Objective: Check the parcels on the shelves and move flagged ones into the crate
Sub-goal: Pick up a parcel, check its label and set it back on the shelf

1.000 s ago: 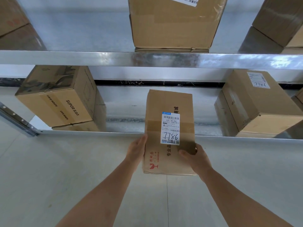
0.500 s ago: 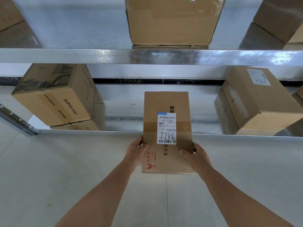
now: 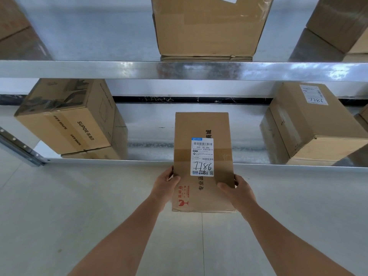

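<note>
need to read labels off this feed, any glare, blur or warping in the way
Head view: the label on the held parcel is sharp, its handwritten 7786 legible. Glare streaks the upper shelf edge. Wide-angle distortion tilts the side boxes outward, and the right box's label is small, its printed text unreadable. Both hands, left and right, are unblurred.

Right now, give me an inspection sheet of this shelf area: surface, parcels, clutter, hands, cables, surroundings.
Surface: lower metal shelf, shiny, reflecting the boxes.
Job's things: parcel labelled 7786 held at the lower shelf's front edge, label up; whether it rests on the shelf cannot be told. SUPOR box to its left, box with handwritten label to its right. No crate in view.
Clutter: nothing seen.
Hands: left hand and right hand grip the parcel's near sides.
Cables: nothing seen.
Surroundings: upper shelf carrying a large box; pale tiled floor.
</note>
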Demonstrator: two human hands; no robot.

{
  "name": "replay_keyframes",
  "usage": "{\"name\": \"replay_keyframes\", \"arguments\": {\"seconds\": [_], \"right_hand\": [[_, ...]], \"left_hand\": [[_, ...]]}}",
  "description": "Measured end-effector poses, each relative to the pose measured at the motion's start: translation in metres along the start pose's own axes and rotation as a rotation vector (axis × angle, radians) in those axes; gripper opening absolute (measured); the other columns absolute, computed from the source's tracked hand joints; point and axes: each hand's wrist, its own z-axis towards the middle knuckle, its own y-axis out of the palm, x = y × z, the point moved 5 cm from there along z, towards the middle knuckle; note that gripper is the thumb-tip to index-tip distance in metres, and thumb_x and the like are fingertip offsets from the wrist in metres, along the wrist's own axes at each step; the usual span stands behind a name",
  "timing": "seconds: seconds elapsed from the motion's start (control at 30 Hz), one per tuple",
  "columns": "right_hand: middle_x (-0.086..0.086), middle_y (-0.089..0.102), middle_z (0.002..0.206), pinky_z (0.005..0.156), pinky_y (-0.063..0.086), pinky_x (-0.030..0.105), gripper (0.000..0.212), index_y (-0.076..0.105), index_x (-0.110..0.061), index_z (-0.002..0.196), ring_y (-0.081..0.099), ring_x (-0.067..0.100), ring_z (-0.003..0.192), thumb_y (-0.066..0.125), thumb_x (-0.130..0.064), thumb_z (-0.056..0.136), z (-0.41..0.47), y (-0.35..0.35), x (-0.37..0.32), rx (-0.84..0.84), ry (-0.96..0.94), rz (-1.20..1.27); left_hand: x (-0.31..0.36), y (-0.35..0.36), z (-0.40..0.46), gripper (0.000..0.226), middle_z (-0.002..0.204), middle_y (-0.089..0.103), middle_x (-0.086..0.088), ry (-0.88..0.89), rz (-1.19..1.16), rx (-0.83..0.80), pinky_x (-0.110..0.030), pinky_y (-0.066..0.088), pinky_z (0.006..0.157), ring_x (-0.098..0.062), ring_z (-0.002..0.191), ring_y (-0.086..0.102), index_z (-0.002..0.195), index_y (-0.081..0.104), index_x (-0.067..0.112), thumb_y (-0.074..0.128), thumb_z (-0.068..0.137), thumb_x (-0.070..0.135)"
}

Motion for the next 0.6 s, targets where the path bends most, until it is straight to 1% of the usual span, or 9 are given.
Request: {"name": "replay_keyframes", "arguments": {"seconds": [0.2, 0.3, 0.4, 0.47, 0.5, 0.53, 0.6], "right_hand": [[-0.008, 0.063, 0.126, 0.09, 0.058, 0.046, 0.062, 0.051, -0.029, 0.144, 0.063, 0.022, 0.107, 0.074, -0.04, 0.087, 0.0001, 0.0003, 0.0004, 0.003, 0.004, 0.013], [-0.009, 0.062, 0.123, 0.089, 0.058, 0.046, 0.061, 0.051, -0.029, 0.144, 0.064, 0.022, 0.105, 0.073, -0.039, 0.088, -0.0003, 0.0008, 0.0007, 0.004, 0.007, 0.025], [-0.007, 0.062, 0.127, 0.088, 0.057, 0.044, 0.062, 0.049, -0.031, 0.146, 0.062, 0.022, 0.108, 0.072, -0.04, 0.089, -0.0016, 0.0017, 0.0, 0.015, 0.002, 0.029], [-0.004, 0.062, 0.13, 0.086, 0.057, 0.042, 0.064, 0.047, -0.031, 0.148, 0.062, 0.023, 0.109, 0.071, -0.041, 0.09, -0.0018, 0.0023, -0.0002, 0.015, 0.0, 0.028], [-0.002, 0.062, 0.13, 0.086, 0.056, 0.041, 0.064, 0.046, -0.031, 0.148, 0.062, 0.024, 0.108, 0.07, -0.041, 0.09, -0.0015, 0.0024, -0.0003, 0.015, 0.001, 0.027], [-0.001, 0.063, 0.129, 0.086, 0.056, 0.042, 0.064, 0.046, -0.031, 0.148, 0.062, 0.024, 0.108, 0.07, -0.04, 0.09, -0.0012, 0.0023, -0.0005, 0.018, 0.004, 0.031], [-0.001, 0.063, 0.127, 0.088, 0.056, 0.043, 0.063, 0.046, -0.03, 0.148, 0.062, 0.024, 0.108, 0.071, -0.039, 0.091, -0.0004, 0.0016, -0.0027, 0.038, 0.003, 0.066]], "left_hand": [[0.0008, 0.0009, 0.0001, 0.04, 0.117, 0.076, 0.008, 0.003, -0.003, -0.003, -0.025, 0.059, 0.071, -0.01, 0.093, 0.076, 0.136, 0.063, 0.033, 0.05, 0.106, 0.01], [0.0001, -0.0003, 0.0009, 0.041, 0.118, 0.076, 0.008, 0.002, -0.007, 0.008, -0.025, 0.059, 0.071, -0.01, 0.092, 0.077, 0.137, 0.063, 0.034, 0.051, 0.105, 0.011], [-0.0041, -0.0028, -0.0005, 0.042, 0.121, 0.075, 0.008, -0.025, -0.003, 0.044, -0.036, 0.061, 0.085, -0.015, 0.099, 0.076, 0.138, 0.058, 0.044, 0.055, 0.105, 0.019], [-0.0081, -0.0035, -0.0028, 0.044, 0.117, 0.076, 0.009, -0.056, 0.026, 0.071, -0.045, 0.06, 0.094, -0.017, 0.101, 0.075, 0.139, 0.049, 0.053, 0.058, 0.104, 0.027], [-0.0085, -0.0028, -0.0041, 0.043, 0.115, 0.077, 0.009, -0.061, 0.045, 0.079, -0.048, 0.059, 0.096, -0.018, 0.101, 0.075, 0.137, 0.048, 0.054, 0.058, 0.104, 0.03], [-0.0088, -0.0025, -0.0037, 0.038, 0.114, 0.077, 0.009, -0.056, 0.078, 0.09, -0.049, 0.06, 0.096, -0.018, 0.101, 0.075, 0.134, 0.053, 0.052, 0.059, 0.103, 0.031], [-0.0021, -0.0017, -0.0038, 0.027, 0.113, 0.077, 0.008, -0.019, 0.132, 0.127, -0.048, 0.061, 0.094, -0.016, 0.1, 0.074, 0.127, 0.066, 0.037, 0.06, 0.101, 0.031]]}}
